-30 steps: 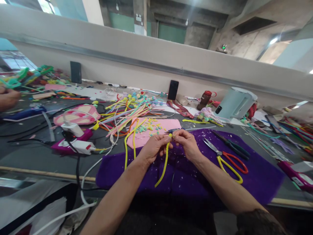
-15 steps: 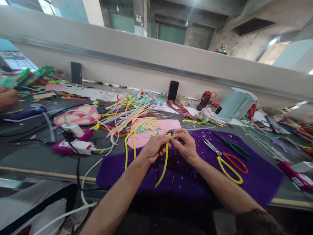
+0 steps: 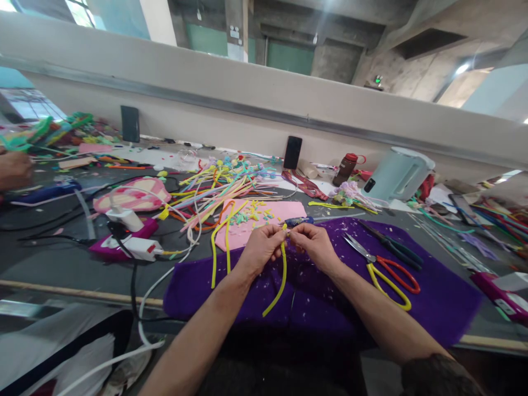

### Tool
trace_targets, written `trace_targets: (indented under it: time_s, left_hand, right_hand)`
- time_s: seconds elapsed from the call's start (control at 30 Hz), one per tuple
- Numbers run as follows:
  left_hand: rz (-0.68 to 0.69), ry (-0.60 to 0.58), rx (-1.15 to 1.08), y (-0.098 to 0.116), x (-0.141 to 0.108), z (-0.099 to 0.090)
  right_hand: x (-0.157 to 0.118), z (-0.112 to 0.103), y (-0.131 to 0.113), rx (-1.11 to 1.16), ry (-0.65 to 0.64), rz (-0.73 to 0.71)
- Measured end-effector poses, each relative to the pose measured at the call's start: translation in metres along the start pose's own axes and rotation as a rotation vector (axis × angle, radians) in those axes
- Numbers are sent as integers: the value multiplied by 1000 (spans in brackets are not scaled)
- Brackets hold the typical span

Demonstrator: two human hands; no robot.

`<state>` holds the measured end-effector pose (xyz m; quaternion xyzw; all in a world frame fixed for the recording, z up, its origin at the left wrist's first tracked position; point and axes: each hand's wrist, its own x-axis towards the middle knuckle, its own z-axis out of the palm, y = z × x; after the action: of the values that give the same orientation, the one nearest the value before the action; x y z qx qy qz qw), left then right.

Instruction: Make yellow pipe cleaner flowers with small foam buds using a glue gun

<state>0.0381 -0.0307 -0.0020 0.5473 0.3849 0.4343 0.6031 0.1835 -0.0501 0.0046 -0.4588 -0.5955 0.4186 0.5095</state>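
Note:
Between my two hands is the upper end of a yellow pipe cleaner (image 3: 284,275), whose long tail hangs down in a curve over the purple cloth (image 3: 322,302). My left hand (image 3: 263,246) pinches it near the top. The fingertips of my right hand (image 3: 312,242) close on the same small yellow end, which they partly cover. Just behind the fingers lies a blue-handled tool (image 3: 300,221). Beyond my left hand is a pink sheet (image 3: 284,209) with small yellow and green cut pieces (image 3: 251,213) and bent yellow stems on it.
Scissors with red and yellow handles (image 3: 385,272) and dark pliers (image 3: 391,245) lie at right. A bundle of coloured stems (image 3: 223,192), a propped phone (image 3: 292,152), a bottle (image 3: 345,169) and a kettle (image 3: 399,175) stand behind. Power strips and cables lie left; another person's hand (image 3: 14,170) shows there.
My right fingers have drawn in lower and more closed at the yellow end, uncovering more of the blue-handled tool. My left hand keeps its pinch.

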Motion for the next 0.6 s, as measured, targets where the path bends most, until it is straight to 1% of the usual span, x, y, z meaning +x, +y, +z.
trace_targets:
  time_s: [0.17,0.27,0.43,0.53,0.6]
  left_hand:
    - [29,31,44,-1,0,0]
    - [23,4,27,1,-1,-1]
    - [-81,-142,-31,7,-5,-2]
    - [-138,-174,-46,9,-6,-2]
    - [-152,-181,-59,10,-6,-3]
  right_hand:
    - [0,1,0,64,-42,70]
    - [0,-2,0,80,-56,64]
    - [4,-19,-5,5,-60,-16]
    - [7,-32,-10,-93,-90,-89]
    - [8,-39,-13,-169,-115,-137]
